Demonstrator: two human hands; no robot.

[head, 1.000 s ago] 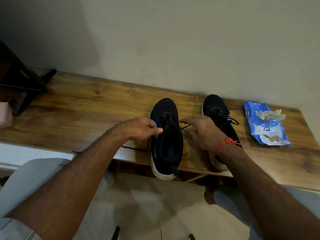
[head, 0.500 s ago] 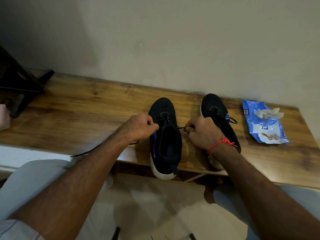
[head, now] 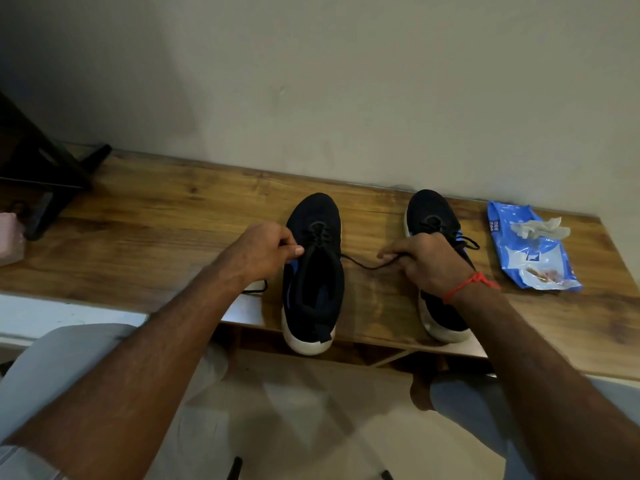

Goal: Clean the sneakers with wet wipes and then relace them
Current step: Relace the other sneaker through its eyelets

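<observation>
Two black sneakers with white soles stand on a wooden bench point(head: 145, 244), toes toward the wall. The left sneaker point(head: 313, 275) has its heel over the front edge. My left hand point(head: 265, 249) pinches the black lace at that shoe's left eyelets; a loop of lace point(head: 256, 289) trails below my wrist. My right hand point(head: 422, 263) pinches the other lace end point(head: 363, 265), drawn out to the right of the shoe. It covers much of the right sneaker point(head: 433, 216), which is laced. A blue wet-wipe pack point(head: 530, 254) lies at the right, with a crumpled wipe point(head: 540, 228) on it.
The wall rises right behind the bench. A dark stand point(head: 41, 181) and a pink object point(head: 8, 237) sit at the far left. My knees in light trousers point(head: 69, 358) are below the front edge.
My right hand has moved right, drawing the lace end out from the left sneaker. My left hand shifted up along the shoe's left side and the slack lace on the left shortened.
</observation>
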